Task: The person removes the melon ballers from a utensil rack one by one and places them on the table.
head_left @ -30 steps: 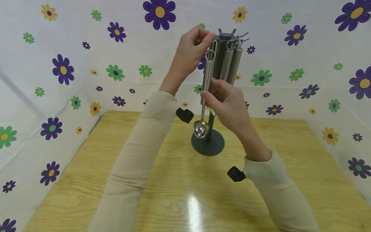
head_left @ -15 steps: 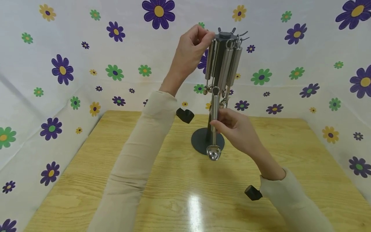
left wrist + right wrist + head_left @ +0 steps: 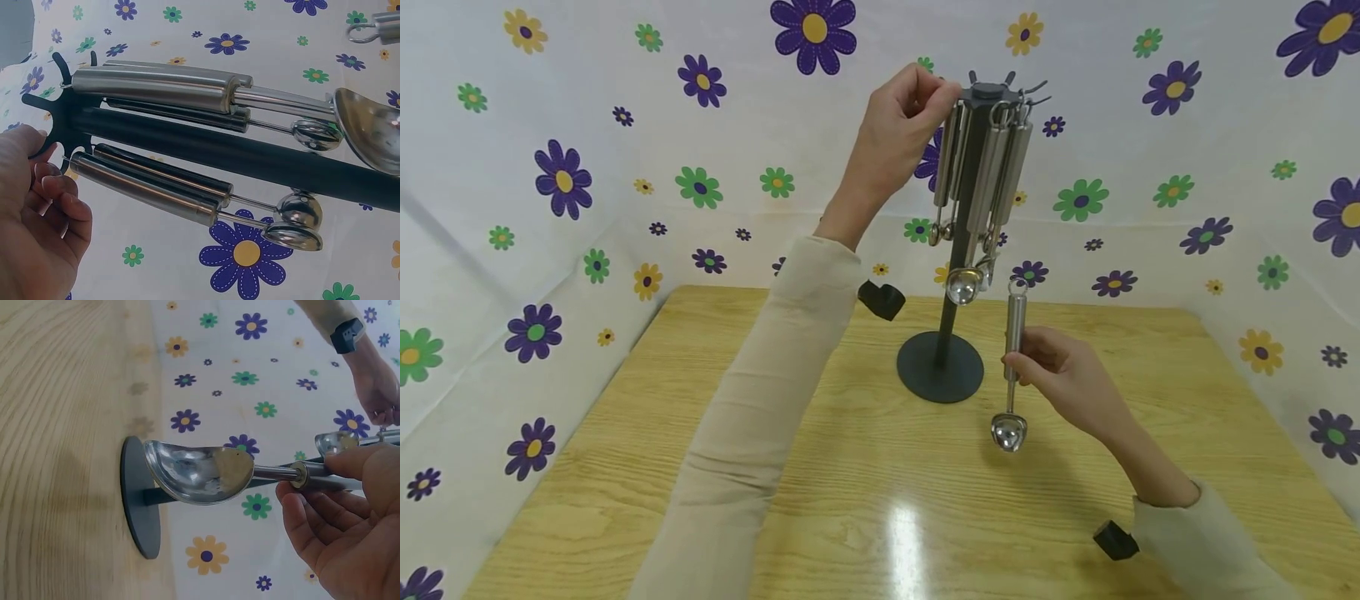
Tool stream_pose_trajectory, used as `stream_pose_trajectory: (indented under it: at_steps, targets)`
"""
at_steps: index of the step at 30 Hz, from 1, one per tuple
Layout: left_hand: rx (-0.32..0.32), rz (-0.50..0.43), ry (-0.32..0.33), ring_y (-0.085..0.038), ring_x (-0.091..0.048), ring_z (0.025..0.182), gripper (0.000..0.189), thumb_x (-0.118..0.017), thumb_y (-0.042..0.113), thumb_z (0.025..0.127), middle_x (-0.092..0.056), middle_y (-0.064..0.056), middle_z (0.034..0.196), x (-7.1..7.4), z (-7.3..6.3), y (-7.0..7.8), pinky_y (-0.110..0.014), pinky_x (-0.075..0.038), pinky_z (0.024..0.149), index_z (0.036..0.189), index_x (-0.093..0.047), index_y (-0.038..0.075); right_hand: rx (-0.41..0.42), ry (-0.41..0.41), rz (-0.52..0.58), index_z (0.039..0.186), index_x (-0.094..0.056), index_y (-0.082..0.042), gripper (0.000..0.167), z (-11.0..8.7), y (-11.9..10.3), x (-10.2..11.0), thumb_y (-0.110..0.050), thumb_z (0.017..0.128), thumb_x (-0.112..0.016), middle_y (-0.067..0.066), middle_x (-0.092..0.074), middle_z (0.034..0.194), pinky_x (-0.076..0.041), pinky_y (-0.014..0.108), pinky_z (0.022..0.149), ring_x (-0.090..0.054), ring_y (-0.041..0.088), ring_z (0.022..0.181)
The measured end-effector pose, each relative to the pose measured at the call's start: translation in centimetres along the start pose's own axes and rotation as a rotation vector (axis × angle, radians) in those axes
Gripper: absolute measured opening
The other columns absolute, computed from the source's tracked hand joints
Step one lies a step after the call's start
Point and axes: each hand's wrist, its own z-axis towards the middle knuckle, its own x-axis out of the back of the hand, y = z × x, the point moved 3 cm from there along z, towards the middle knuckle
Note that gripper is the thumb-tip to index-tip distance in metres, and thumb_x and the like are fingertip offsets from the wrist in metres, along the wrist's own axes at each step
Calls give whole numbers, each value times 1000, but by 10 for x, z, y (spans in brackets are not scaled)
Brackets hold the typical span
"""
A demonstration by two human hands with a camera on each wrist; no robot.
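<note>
My right hand (image 3: 1067, 375) pinches the steel handle of an ice cream scoop (image 3: 1010, 429) between thumb and fingers. The scoop hangs bowl down above the table, right of the dark utensil stand (image 3: 949, 321). Its hollow bowl (image 3: 200, 475) faces the camera in the right wrist view. My left hand (image 3: 895, 133) grips a hook at the stand's top left, the thumb over it and the fingers curled below, as the left wrist view shows. Several steel utensils (image 3: 150, 87) hang from the other hooks by their ring ends, among them another scoop (image 3: 964, 286).
The stand's round base (image 3: 925, 375) rests on the wooden table (image 3: 820, 500) towards the back. A white cloth (image 3: 865, 192) with printed flowers rises behind and on both sides. Black wrist cameras (image 3: 882, 298) stick out from both sleeves.
My right hand has carried the ice cream scoop down and to the right, from beside the hanging utensils to apart from the stand. My left hand keeps its grip on the hook.
</note>
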Motion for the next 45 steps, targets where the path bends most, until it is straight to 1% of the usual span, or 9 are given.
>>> stream_pose_trajectory:
  at_steps: [7, 13, 14, 20, 25, 31, 33, 40, 45]
  targets:
    - [28, 0, 0, -13, -46, 80, 9, -59, 11, 107, -51, -3, 86, 0, 0, 1, -22, -38, 74, 104, -60, 2, -51, 34, -65, 121, -65, -1, 21, -12, 21, 14, -13, 104, -65, 11, -71, 99, -57, 23, 71, -70, 19, 78]
    - [-55, 3, -4, -14, -44, 76, 9, -57, 9, 107, -50, -1, 83, 2, -1, -1, -23, -38, 72, 102, -60, 2, -83, 43, -68, 122, -64, 0, 24, -13, 25, 19, -18, 105, -63, 12, -72, 100, -57, 25, 71, -70, 21, 78]
    - [-69, 5, -4, -14, -44, 76, 9, -57, 8, 107, -50, -1, 82, 2, -1, -1, -23, -38, 71, 101, -59, 1, -86, 43, -65, 122, -65, 0, 24, -13, 24, 19, -18, 105, -63, 12, -72, 100, -56, 24, 72, -70, 20, 78]
    - [-67, -2, 2, -14, -43, 75, 10, -57, 9, 107, -49, -1, 81, 3, -2, -2, -23, -37, 71, 100, -59, 3, -103, 19, -17, 124, -65, 0, 24, -9, 22, 9, -14, 104, -65, 13, -73, 103, -57, 24, 74, -70, 20, 79]
    - [-67, -5, 3, -14, -43, 75, 10, -57, 9, 107, -49, -1, 81, 3, -2, -2, -23, -37, 71, 100, -59, 3, -109, -20, 32, 124, -64, 1, 24, -5, 22, 1, -15, 105, -63, 14, -73, 106, -58, 27, 76, -71, 23, 82]
    - [-63, -12, -4, -14, -44, 75, 9, -57, 8, 107, -50, -2, 82, 3, -2, -1, -23, -37, 71, 100, -59, 3, -143, -55, 84, 122, -64, 2, 25, -1, 21, -7, -17, 106, -62, 16, -71, 106, -59, 31, 78, -71, 25, 86]
    - [-62, -15, -5, -14, -44, 75, 9, -57, 8, 107, -51, -3, 82, 2, -1, -1, -23, -37, 71, 100, -59, 3, -153, -61, 86, 121, -64, 2, 25, 0, 23, -9, -18, 106, -62, 15, -71, 106, -59, 32, 79, -70, 24, 87]
    - [-55, -26, -7, -14, -44, 75, 9, -57, 8, 107, -51, -3, 82, 0, -1, -1, -23, -37, 71, 101, -59, 2, -182, -67, 110, 121, -64, 3, 29, 6, 35, -10, -22, 107, -61, 18, -71, 108, -60, 38, 80, -71, 30, 89]
    - [-56, -27, -7, -14, -44, 76, 9, -56, 8, 107, -52, -5, 83, 0, -1, -2, -23, -38, 72, 101, -59, 2, -214, -68, 122, 123, -62, 6, 34, 11, 45, -6, -24, 107, -60, 20, -70, 111, -60, 37, 82, -71, 23, 90]
